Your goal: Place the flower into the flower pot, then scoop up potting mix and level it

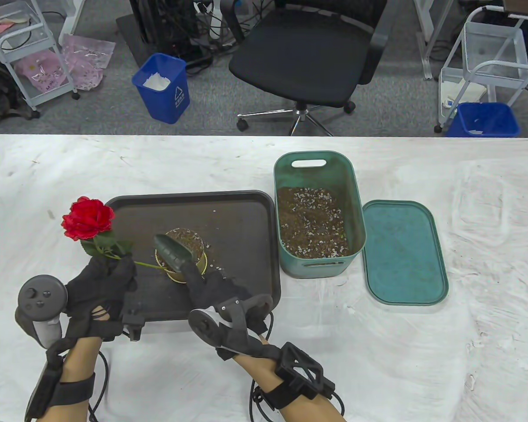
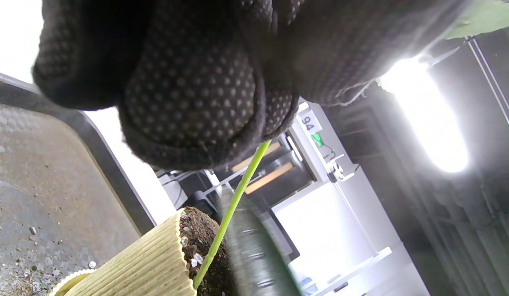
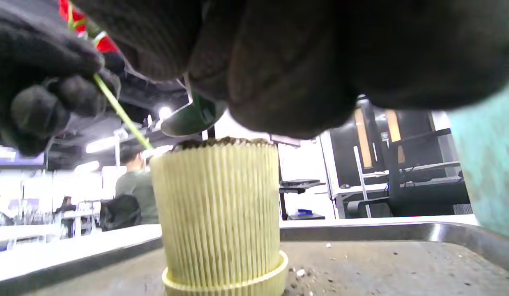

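The left hand (image 1: 100, 281) is pinching the green stem of the red flower (image 1: 88, 218), whose lower end is standing in the ribbed flower pot (image 3: 217, 213) on the dark tray (image 1: 242, 211). The right hand (image 1: 220, 290) is gripping a green scoop (image 1: 172, 251), its blade hovering over the pot's nearly full soil. The levelling step appears to be in hand; next, the blade probably needs flat, gentle strokes around the stem. Spare potting mix (image 1: 310, 222) is lying in the teal bin (image 1: 286, 176).
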